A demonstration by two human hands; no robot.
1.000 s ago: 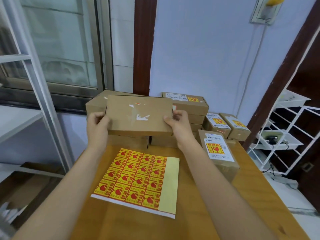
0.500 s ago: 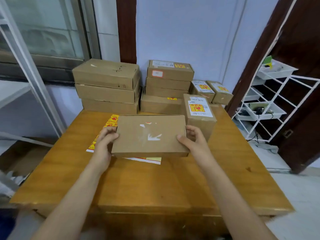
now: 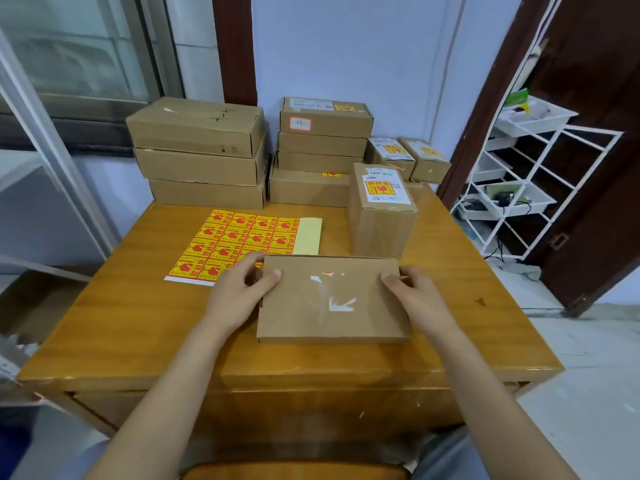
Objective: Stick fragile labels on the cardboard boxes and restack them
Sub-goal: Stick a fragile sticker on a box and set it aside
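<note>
Flat box (image 3: 332,301) sits on the table (image 3: 138,317) near the front edge, left hand (image 3: 239,296) and right hand (image 3: 415,299) gripping its short ends — thumbs on top. Its far left corner overlaps the label sheet (image 3: 242,237); a taller box (image 3: 381,216) stands just behind — bare wood left and right.

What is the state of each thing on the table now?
Flat brown cardboard box: closed, unlabelled, flat on the table, held at both ends.
Left hand: grips its left end.
Right hand: grips its right end.
Yellow-red fragile label sheet: flat, one column peeled.
Upright brown box: labelled.
</note>
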